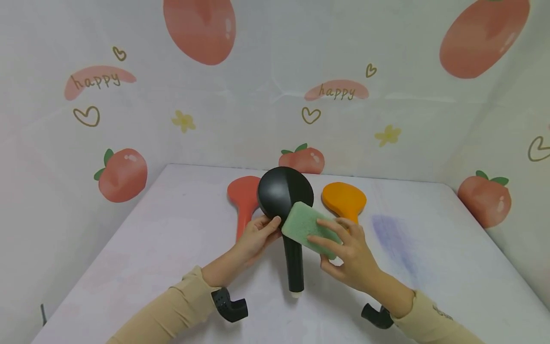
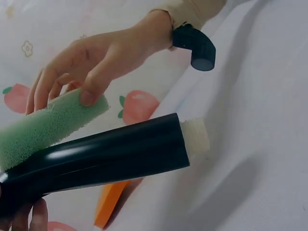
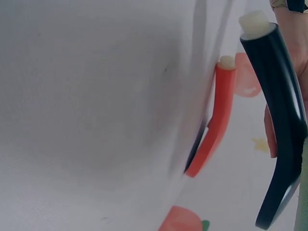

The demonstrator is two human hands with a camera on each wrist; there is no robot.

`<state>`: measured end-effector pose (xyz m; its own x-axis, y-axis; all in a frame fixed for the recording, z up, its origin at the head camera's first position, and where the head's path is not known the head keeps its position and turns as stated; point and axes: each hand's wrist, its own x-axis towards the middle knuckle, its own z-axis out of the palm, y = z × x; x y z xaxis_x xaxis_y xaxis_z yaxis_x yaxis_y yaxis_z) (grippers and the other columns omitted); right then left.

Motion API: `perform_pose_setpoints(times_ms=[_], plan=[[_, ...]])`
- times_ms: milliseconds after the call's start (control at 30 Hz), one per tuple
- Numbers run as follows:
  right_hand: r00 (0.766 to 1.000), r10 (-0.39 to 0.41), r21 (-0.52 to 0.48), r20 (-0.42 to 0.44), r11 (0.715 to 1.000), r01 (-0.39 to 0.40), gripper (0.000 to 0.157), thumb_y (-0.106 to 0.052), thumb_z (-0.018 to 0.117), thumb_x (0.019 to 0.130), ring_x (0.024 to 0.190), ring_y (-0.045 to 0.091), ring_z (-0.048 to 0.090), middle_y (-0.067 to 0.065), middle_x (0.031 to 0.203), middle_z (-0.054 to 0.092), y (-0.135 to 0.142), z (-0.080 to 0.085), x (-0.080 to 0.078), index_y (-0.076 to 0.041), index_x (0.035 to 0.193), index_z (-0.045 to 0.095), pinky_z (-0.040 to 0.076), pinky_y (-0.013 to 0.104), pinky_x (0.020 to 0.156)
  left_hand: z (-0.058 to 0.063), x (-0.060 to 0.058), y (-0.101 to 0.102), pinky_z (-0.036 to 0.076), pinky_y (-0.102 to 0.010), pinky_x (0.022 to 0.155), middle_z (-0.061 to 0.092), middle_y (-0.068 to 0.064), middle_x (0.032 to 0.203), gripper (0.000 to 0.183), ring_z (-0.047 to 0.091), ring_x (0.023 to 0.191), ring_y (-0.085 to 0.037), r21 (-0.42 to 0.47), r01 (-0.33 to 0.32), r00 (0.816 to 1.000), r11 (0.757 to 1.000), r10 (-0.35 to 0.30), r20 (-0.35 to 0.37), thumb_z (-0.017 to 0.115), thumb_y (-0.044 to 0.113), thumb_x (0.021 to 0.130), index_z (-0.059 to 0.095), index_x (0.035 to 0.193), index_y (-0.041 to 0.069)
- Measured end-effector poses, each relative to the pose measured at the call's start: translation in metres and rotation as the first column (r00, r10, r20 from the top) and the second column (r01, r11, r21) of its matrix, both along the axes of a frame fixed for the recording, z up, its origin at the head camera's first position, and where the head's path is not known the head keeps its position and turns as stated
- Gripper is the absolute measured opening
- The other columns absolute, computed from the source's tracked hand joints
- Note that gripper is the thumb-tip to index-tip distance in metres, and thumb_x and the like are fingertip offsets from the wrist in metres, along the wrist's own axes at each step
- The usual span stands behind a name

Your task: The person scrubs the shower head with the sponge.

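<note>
My left hand (image 1: 258, 234) grips a black handheld shower head (image 1: 279, 191) by its neck, its round face up and handle pointing toward me. My right hand (image 1: 354, 258) holds a green sponge (image 1: 307, 227) against the neck. In the left wrist view, the sponge (image 2: 53, 125) lies along the upper side of the black handle (image 2: 120, 149), and a pale end piece (image 2: 195, 136) sticks out of the handle. Over in the right wrist view, the black handle (image 3: 279, 91) hangs above the table, with the left hand partly hidden behind it.
A red shower head (image 1: 245, 196) lies on the white table (image 1: 172, 248) behind my left hand, and an orange one (image 1: 343, 196) lies behind the right. A purple stain (image 1: 393, 239) marks the table at right. A fruit-print cloth (image 1: 266, 110) stands at the back.
</note>
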<state>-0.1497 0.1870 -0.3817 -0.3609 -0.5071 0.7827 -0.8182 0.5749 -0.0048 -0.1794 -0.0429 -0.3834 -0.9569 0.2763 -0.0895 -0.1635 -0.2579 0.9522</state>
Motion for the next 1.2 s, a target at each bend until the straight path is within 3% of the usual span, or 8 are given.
perform_pose_setpoints(times_ms=[200, 467, 600, 667, 767, 900, 1067, 1200], plan=[[1.0, 0.011, 0.017, 0.014, 1.0, -0.011, 0.034, -0.036, 0.041, 0.093, 0.103, 0.04, 0.045, 0.013, 0.121, 0.056, 0.001, -0.001, -0.001, -0.02, 0.107, 0.068, 0.035, 0.05, 0.085, 0.002, -0.001, -0.001, 0.051, -0.02, 0.088, 0.064, 0.009, 0.094, 0.039, 0.062, 0.086, 0.001, -0.027, -0.011, 1.0, 1.0, 0.01, -0.022, 0.048, 0.008, 0.096, 0.044, 0.126, -0.017], [0.998, 0.063, 0.066, 0.002, 0.996, -0.063, 0.031, -0.035, 0.042, 0.093, 0.105, 0.037, 0.046, 0.01, 0.121, 0.058, -0.001, -0.001, 0.002, -0.023, 0.106, 0.068, 0.039, 0.05, 0.083, 0.006, 0.0, 0.0, 0.052, -0.017, 0.082, 0.064, 0.013, 0.087, 0.037, 0.061, 0.084, 0.001, -0.07, -0.002, 1.0, 0.998, 0.0, -0.027, 0.049, 0.01, 0.096, 0.046, 0.124, -0.014], [0.992, 0.111, 0.183, 0.062, 0.976, -0.12, 0.023, -0.028, 0.054, 0.088, 0.109, 0.034, 0.045, 0.005, 0.125, 0.056, 0.001, -0.003, 0.009, -0.029, 0.109, 0.065, 0.04, 0.048, 0.086, 0.008, 0.0, 0.0, 0.052, -0.019, 0.082, 0.065, 0.01, 0.086, 0.034, 0.062, 0.083, -0.001, -0.086, -0.04, 0.999, 0.995, 0.039, -0.016, 0.051, 0.011, 0.095, 0.049, 0.121, -0.012], [0.986, 0.146, 0.236, 0.075, 0.959, -0.16, 0.029, -0.023, 0.064, 0.081, 0.11, 0.032, 0.045, 0.002, 0.126, 0.056, 0.001, -0.004, 0.012, -0.03, 0.109, 0.065, 0.039, 0.046, 0.088, 0.009, -0.001, 0.0, 0.053, -0.024, 0.086, 0.066, 0.003, 0.093, 0.033, 0.063, 0.086, -0.003, -0.085, -0.063, 0.998, 0.994, 0.063, -0.011, 0.05, 0.009, 0.095, 0.048, 0.123, -0.01], [0.98, 0.189, 0.284, 0.071, 0.937, -0.201, 0.031, -0.021, 0.064, 0.079, 0.109, 0.03, 0.046, 0.0, 0.125, 0.056, 0.001, -0.006, 0.014, -0.031, 0.108, 0.065, 0.039, 0.044, 0.088, 0.008, -0.002, 0.0, 0.051, -0.033, 0.094, 0.065, -0.01, 0.109, 0.035, 0.064, 0.094, -0.008, -0.082, -0.086, 0.996, 0.993, 0.085, -0.013, 0.05, 0.006, 0.095, 0.047, 0.126, -0.009], [0.981, 0.188, 0.268, 0.049, 0.944, -0.194, 0.029, -0.027, 0.043, 0.09, 0.109, 0.03, 0.045, 0.001, 0.124, 0.057, 0.001, -0.004, 0.012, -0.03, 0.107, 0.066, 0.038, 0.043, 0.087, 0.008, -0.002, -0.001, 0.051, -0.032, 0.093, 0.063, -0.011, 0.111, 0.037, 0.064, 0.095, -0.009, -0.083, -0.092, 0.996, 0.992, 0.092, -0.011, 0.051, 0.007, 0.095, 0.046, 0.129, -0.006], [0.993, 0.116, 0.182, 0.021, 0.976, -0.118, 0.031, -0.03, 0.04, 0.092, 0.109, 0.034, 0.044, 0.005, 0.122, 0.057, 0.001, 0.003, 0.004, -0.027, 0.106, 0.067, 0.04, 0.046, 0.086, 0.009, -0.002, -0.001, 0.054, -0.02, 0.081, 0.065, 0.005, 0.094, 0.037, 0.064, 0.085, -0.003, -0.064, -0.071, 0.997, 0.995, 0.071, -0.002, 0.052, 0.01, 0.095, 0.046, 0.128, -0.006], [0.996, 0.082, 0.12, 0.021, 0.989, -0.084, 0.031, -0.033, 0.04, 0.093, 0.107, 0.037, 0.045, 0.008, 0.122, 0.056, -0.001, 0.005, 0.001, -0.025, 0.108, 0.067, 0.043, 0.052, 0.083, 0.009, -0.002, -0.001, 0.054, -0.017, 0.077, 0.065, 0.008, 0.089, 0.038, 0.064, 0.082, -0.002, -0.039, -0.046, 0.999, 0.998, 0.046, -0.004, 0.052, 0.012, 0.095, 0.045, 0.126, -0.009]])
